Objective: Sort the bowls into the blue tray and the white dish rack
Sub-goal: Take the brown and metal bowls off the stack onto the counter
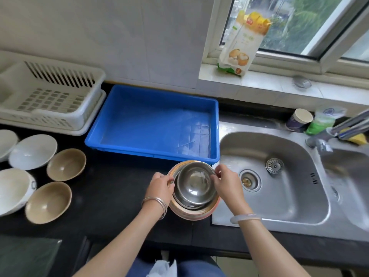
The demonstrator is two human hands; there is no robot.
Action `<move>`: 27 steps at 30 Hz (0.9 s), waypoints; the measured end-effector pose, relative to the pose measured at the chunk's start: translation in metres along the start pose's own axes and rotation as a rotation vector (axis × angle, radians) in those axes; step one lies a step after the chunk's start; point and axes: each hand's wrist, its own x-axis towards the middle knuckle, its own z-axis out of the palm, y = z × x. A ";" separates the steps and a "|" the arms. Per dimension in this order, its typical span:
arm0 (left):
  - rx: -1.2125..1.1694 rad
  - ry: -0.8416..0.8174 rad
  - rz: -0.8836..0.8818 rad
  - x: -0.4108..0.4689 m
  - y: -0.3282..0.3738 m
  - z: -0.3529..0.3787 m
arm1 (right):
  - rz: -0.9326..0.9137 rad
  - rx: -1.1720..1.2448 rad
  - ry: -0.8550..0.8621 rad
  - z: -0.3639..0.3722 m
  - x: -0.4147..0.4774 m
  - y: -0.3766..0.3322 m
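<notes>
A stack of steel bowls [194,183] sits nested inside an orange-rimmed bowl [191,213] on the black counter, just in front of the blue tray [119,108]. My left hand [160,186] pinches the left rim of the top steel bowl and my right hand [227,182] pinches its right rim. The blue tray holds nothing. The white dish rack [50,96] stands at the back left, also holding nothing. On the left counter lie two tan bowls [66,163] [49,202] and three white bowls [33,150] [12,188].
A steel sink [279,196] lies right of the stack, with a faucet [343,124] at its far right. A paper cup [299,119] and a green bag [319,122] stand behind the sink. A food packet [241,47] leans on the windowsill.
</notes>
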 end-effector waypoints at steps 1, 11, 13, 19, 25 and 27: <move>0.012 -0.005 -0.004 0.000 0.002 0.000 | 0.014 0.031 0.011 -0.003 0.000 0.002; -0.044 -0.009 -0.039 0.008 0.018 0.001 | 0.073 0.139 0.041 -0.019 0.001 0.014; -0.070 -0.015 -0.046 0.008 0.019 0.001 | 0.089 0.168 0.041 -0.020 0.001 0.014; -0.174 -0.045 -0.102 0.012 0.022 -0.009 | 0.074 0.230 0.062 -0.028 0.000 0.007; -0.402 -0.006 -0.177 0.016 0.010 -0.039 | 0.016 0.311 0.052 -0.037 0.008 -0.021; -0.452 0.033 -0.200 0.015 0.002 -0.052 | -0.017 0.334 0.037 -0.037 0.011 -0.036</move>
